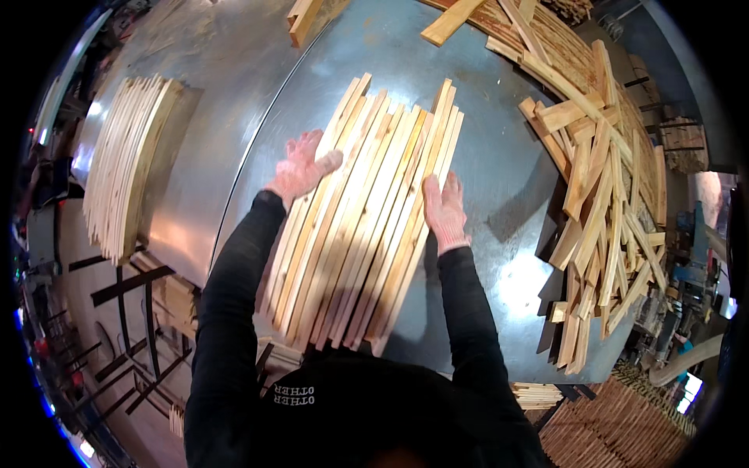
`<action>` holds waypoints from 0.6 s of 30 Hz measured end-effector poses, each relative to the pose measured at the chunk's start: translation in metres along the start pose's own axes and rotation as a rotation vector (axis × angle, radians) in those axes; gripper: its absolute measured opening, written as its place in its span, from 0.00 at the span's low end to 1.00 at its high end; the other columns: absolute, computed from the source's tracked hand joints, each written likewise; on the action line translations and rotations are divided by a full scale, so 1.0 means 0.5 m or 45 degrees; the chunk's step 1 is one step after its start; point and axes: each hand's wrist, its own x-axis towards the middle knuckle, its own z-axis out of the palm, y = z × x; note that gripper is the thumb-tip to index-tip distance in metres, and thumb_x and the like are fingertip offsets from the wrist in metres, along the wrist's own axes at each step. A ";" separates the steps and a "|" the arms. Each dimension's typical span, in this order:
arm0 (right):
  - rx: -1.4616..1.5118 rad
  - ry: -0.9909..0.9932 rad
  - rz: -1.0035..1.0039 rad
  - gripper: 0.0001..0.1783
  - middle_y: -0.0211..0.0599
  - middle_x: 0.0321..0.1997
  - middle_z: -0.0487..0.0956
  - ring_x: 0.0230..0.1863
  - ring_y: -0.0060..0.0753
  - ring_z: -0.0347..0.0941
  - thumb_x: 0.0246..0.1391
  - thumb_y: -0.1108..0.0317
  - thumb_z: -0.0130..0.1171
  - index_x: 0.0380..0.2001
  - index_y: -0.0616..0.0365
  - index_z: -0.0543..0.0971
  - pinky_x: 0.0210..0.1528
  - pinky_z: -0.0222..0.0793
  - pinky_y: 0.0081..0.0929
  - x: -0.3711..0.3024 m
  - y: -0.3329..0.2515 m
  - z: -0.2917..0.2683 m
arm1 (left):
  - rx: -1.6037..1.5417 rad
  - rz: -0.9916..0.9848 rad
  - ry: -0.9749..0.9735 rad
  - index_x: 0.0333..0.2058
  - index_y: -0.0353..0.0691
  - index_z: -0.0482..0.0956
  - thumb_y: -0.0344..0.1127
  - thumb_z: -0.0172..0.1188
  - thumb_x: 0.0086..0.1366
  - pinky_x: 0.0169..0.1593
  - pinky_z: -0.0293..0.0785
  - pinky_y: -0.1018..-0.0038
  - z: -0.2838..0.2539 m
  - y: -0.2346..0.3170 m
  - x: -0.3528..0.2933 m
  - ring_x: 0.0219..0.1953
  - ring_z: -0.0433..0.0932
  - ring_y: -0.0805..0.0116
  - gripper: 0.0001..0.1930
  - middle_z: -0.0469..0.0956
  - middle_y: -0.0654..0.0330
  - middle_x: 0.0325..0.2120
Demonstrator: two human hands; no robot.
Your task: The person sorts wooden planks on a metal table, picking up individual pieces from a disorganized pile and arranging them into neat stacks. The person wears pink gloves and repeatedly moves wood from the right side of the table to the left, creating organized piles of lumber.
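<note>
A row of long, pale wooden strips (359,210) lies side by side in front of me on the metal tabletop, their far ends uneven. At its left edge is my left hand (300,168), in a pinkish work glove, its fingers spread and the thumb reaching over the outer strips. Against the right edge rests my right hand (445,210), gloved the same way, fingers stretched out along the outermost strip. The two hands flank the row, and neither is wrapped round a single strip. The near ends of the strips reach the table's front edge by my body.
On the left stands a neat stack of strips (129,168). A loose heap of wood pieces (597,203) covers the table's right side. Short boards (303,19) lie at the far edge. A seam crosses the metal tabletop (257,101). Black metal racks (148,312) stand below left.
</note>
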 end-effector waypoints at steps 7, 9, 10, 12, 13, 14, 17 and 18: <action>1.752 -0.163 0.605 0.41 0.41 0.63 0.73 0.60 0.31 0.72 0.59 0.71 0.65 0.71 0.56 0.57 0.61 0.71 0.31 -0.055 -0.104 -0.034 | -1.123 -0.101 -0.368 0.73 0.37 0.49 0.46 0.68 0.62 0.68 0.62 0.67 -0.088 0.064 -0.029 0.65 0.66 0.62 0.49 0.69 0.48 0.62; 1.787 -0.195 0.449 0.39 0.39 0.63 0.73 0.62 0.32 0.71 0.61 0.69 0.64 0.71 0.55 0.58 0.63 0.69 0.32 -0.044 -0.094 -0.069 | -1.177 -0.083 -0.364 0.73 0.34 0.48 0.43 0.68 0.62 0.69 0.60 0.67 -0.106 0.076 -0.037 0.67 0.65 0.62 0.49 0.69 0.49 0.62; 1.812 -0.202 0.348 0.38 0.38 0.64 0.73 0.63 0.32 0.70 0.62 0.67 0.63 0.71 0.55 0.59 0.65 0.69 0.32 -0.029 -0.102 -0.094 | -1.177 0.106 -0.323 0.73 0.35 0.48 0.42 0.68 0.63 0.70 0.59 0.68 -0.145 0.119 -0.028 0.67 0.65 0.63 0.47 0.68 0.50 0.63; 1.945 -0.183 -0.017 0.43 0.38 0.65 0.72 0.63 0.33 0.70 0.64 0.38 0.53 0.69 0.60 0.64 0.66 0.66 0.33 0.028 -0.176 -0.178 | -1.157 0.469 -0.198 0.73 0.36 0.49 0.41 0.66 0.65 0.72 0.56 0.70 -0.234 0.196 -0.014 0.68 0.63 0.64 0.45 0.67 0.52 0.65; 1.972 -0.175 -0.191 0.46 0.38 0.66 0.72 0.64 0.34 0.69 0.65 0.32 0.46 0.69 0.61 0.63 0.67 0.65 0.33 0.065 -0.205 -0.231 | -1.489 0.507 -0.224 0.73 0.36 0.50 0.44 0.63 0.68 0.72 0.54 0.70 -0.282 0.245 -0.006 0.69 0.62 0.65 0.42 0.65 0.54 0.67; 1.944 -0.266 -0.310 0.51 0.38 0.68 0.70 0.65 0.35 0.68 0.64 0.26 0.36 0.70 0.61 0.61 0.68 0.64 0.34 0.077 -0.276 -0.317 | -1.820 0.545 -0.260 0.72 0.37 0.52 0.47 0.60 0.70 0.73 0.53 0.71 -0.329 0.288 0.011 0.70 0.61 0.65 0.40 0.63 0.56 0.68; 1.338 0.247 -0.754 0.47 0.37 0.66 0.71 0.65 0.38 0.68 0.66 0.27 0.30 0.66 0.58 0.66 0.67 0.65 0.38 0.157 -0.343 -0.470 | -1.627 0.712 -0.097 0.68 0.41 0.62 0.65 0.43 0.73 0.66 0.69 0.62 -0.503 0.359 0.017 0.61 0.74 0.62 0.38 0.70 0.56 0.64; 1.337 0.286 -0.728 0.43 0.38 0.65 0.72 0.64 0.38 0.69 0.66 0.31 0.33 0.65 0.57 0.66 0.67 0.66 0.39 0.176 -0.306 -0.480 | -1.734 0.419 0.195 0.70 0.41 0.61 0.57 0.44 0.76 0.71 0.59 0.65 -0.504 0.492 -0.051 0.67 0.67 0.64 0.33 0.67 0.56 0.66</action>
